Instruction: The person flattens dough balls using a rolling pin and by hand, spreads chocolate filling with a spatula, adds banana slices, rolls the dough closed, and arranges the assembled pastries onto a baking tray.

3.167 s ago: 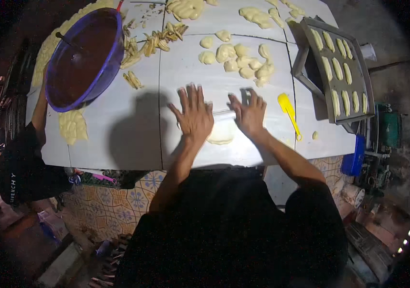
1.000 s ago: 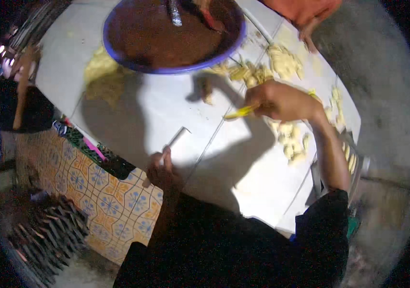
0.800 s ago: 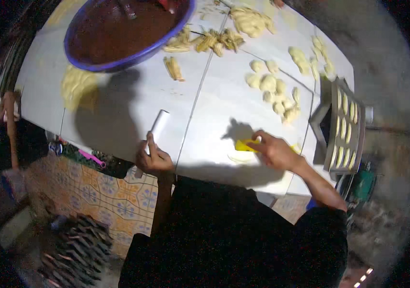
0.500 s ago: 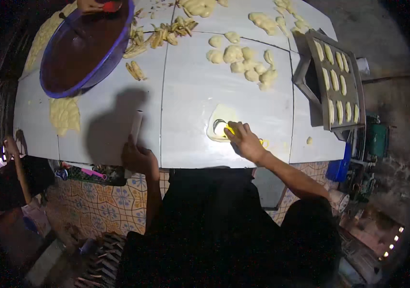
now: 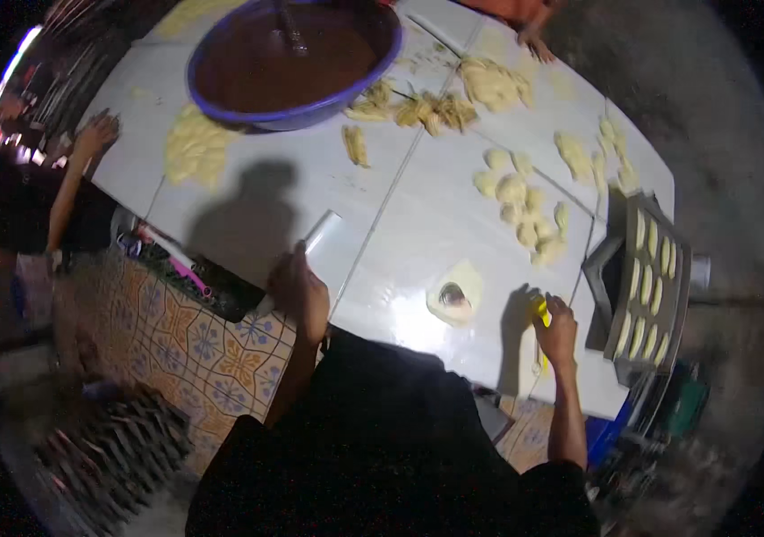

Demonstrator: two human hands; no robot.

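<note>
My left hand (image 5: 303, 295) is closed around a white rolling rod (image 5: 323, 231) at the table's front edge. My right hand (image 5: 557, 329), further right, grips a small yellow spatula (image 5: 541, 311) over the tiles. Between them lies a flattened piece of dough (image 5: 459, 273) with a dab of dark filling (image 5: 451, 294) on its middle. Several pale dough lumps (image 5: 512, 190) sit behind it. A metal tray (image 5: 621, 336) of long shaped dough pieces stands at the right.
A large purple basin (image 5: 230, 114) of brown mixture stands at the back of the white tiled table (image 5: 382, 233), beside browned pieces (image 5: 435, 112) and spread dough (image 5: 194, 148). Other people's hands rest at the left edge (image 5: 93, 134) and back edge (image 5: 534, 40).
My hands, spread flat earlier, took up the rod and spatula. My right hand has since moved right off the flattened dough, where dark filling now shows. The co-worker's hand over the basin is gone.
</note>
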